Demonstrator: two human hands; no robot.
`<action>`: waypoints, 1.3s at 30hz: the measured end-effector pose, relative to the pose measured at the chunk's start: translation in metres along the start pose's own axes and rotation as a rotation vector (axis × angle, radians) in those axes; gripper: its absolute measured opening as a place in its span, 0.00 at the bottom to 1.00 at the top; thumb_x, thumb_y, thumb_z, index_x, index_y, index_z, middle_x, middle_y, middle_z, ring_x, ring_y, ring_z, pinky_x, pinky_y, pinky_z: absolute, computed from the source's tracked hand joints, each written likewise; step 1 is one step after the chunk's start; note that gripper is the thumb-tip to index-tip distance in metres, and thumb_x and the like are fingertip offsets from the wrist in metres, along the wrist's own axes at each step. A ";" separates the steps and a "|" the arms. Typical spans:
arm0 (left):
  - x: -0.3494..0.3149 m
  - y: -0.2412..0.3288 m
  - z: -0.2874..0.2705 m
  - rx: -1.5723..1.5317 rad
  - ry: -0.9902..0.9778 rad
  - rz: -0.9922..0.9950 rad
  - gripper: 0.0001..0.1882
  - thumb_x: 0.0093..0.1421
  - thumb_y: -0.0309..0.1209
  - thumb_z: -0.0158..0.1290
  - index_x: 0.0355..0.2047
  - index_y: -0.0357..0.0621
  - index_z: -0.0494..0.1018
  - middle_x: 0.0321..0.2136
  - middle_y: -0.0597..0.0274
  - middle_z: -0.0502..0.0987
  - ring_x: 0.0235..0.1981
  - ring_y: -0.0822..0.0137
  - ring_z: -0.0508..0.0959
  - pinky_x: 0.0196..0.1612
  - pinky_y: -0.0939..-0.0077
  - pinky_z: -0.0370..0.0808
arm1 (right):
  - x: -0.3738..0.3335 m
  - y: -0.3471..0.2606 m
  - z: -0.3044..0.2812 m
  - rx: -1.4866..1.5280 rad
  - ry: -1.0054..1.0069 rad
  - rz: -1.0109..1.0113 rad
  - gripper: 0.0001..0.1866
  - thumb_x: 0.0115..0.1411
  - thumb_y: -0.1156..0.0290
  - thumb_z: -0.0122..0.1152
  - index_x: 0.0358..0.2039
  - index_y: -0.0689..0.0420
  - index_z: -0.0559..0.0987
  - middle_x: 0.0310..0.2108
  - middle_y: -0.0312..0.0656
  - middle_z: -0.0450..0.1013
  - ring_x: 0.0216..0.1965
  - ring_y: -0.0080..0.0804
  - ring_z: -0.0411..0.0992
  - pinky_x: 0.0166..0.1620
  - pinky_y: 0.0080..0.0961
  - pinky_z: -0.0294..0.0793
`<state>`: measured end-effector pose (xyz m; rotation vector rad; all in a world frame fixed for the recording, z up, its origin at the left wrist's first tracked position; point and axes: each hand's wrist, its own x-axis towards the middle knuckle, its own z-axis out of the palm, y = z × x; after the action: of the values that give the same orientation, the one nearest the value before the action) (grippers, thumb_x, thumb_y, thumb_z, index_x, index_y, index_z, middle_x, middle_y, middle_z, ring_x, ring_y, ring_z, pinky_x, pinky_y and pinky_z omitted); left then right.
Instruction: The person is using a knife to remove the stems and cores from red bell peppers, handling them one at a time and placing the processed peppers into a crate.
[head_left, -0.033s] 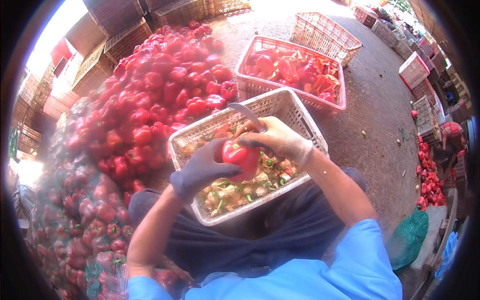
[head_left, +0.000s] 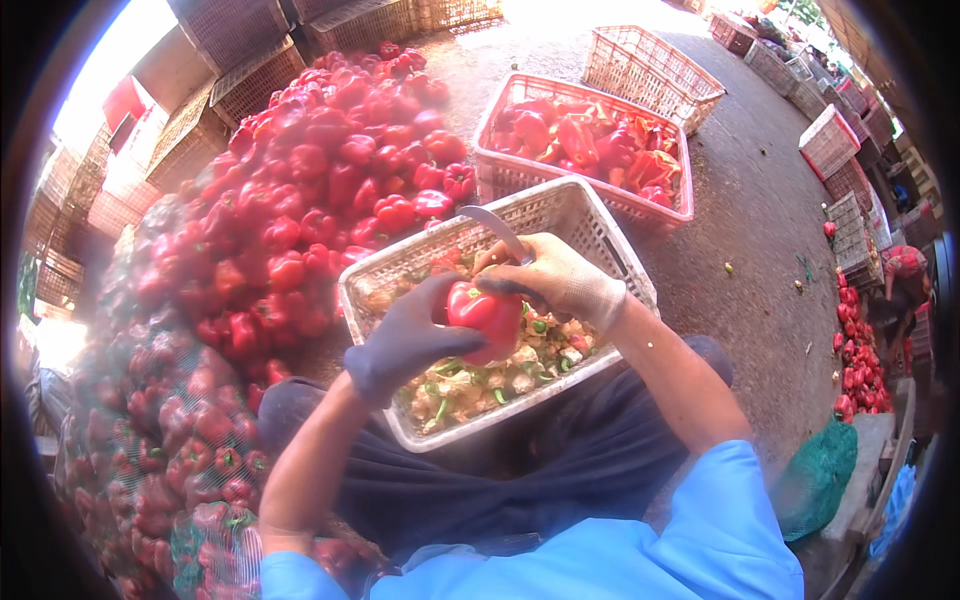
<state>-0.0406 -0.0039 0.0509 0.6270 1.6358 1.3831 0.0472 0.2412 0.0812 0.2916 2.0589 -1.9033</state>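
My left hand (head_left: 412,335), in a dark glove, is wrapped round a whole red bell pepper (head_left: 484,322). My right hand (head_left: 560,278), in a pale glove with dark fingertips, grips a knife (head_left: 495,232); its curved blade points up and to the left, away from the pepper. The right fingertips touch the pepper's top, and they hide the handle and most of the stem end. Both hands are above a white plastic crate (head_left: 395,425) between my knees. Cut-out pepper cores (head_left: 450,390) with green stems lie inside it.
A big heap of red bell peppers (head_left: 330,180) rises at the left, with netted peppers (head_left: 190,430) nearer me. Beyond my crate stand a pink crate (head_left: 590,188) of cut peppers and another crate (head_left: 655,75). A person (head_left: 903,275) bends at the far right beside more peppers (head_left: 862,350).
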 end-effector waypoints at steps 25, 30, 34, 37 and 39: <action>-0.005 -0.028 0.036 0.285 0.824 0.305 0.34 0.55 0.36 0.75 0.60 0.35 0.78 0.46 0.48 0.88 0.44 0.60 0.88 0.51 0.64 0.85 | 0.020 0.095 0.075 -0.191 0.283 -0.181 0.39 0.69 0.79 0.54 0.81 0.59 0.62 0.67 0.61 0.75 0.67 0.46 0.78 0.68 0.39 0.75; 0.002 -0.047 -0.004 -0.162 0.834 0.197 0.28 0.64 0.37 0.71 0.59 0.32 0.80 0.46 0.56 0.85 0.44 0.68 0.87 0.49 0.72 0.86 | -0.007 0.103 0.074 -0.508 0.282 0.028 0.35 0.69 0.74 0.58 0.77 0.57 0.69 0.55 0.60 0.83 0.53 0.44 0.84 0.57 0.40 0.81; -0.003 -0.042 -0.024 -0.179 0.805 0.261 0.27 0.67 0.37 0.68 0.61 0.32 0.79 0.49 0.55 0.84 0.46 0.66 0.88 0.48 0.69 0.90 | -0.015 0.099 0.055 -0.276 0.316 -0.097 0.31 0.75 0.62 0.66 0.75 0.57 0.74 0.52 0.49 0.83 0.49 0.34 0.81 0.54 0.36 0.81; -0.010 -0.040 -0.005 -0.345 0.594 0.188 0.29 0.65 0.36 0.71 0.60 0.29 0.78 0.46 0.55 0.85 0.44 0.68 0.86 0.46 0.74 0.85 | -0.005 0.048 0.043 -0.154 0.266 -0.204 0.38 0.74 0.49 0.69 0.77 0.54 0.72 0.60 0.47 0.81 0.56 0.34 0.80 0.61 0.36 0.79; -0.005 -0.042 0.006 -0.202 0.564 0.169 0.33 0.64 0.36 0.71 0.64 0.28 0.76 0.48 0.53 0.86 0.46 0.67 0.86 0.51 0.72 0.85 | 0.004 0.043 0.037 -0.178 0.203 -0.235 0.42 0.73 0.45 0.71 0.79 0.52 0.70 0.62 0.45 0.80 0.57 0.33 0.79 0.62 0.35 0.79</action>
<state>-0.0263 -0.0159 0.0126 0.2689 1.8657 1.9475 0.0627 0.2081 0.0372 0.2155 2.4764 -1.8663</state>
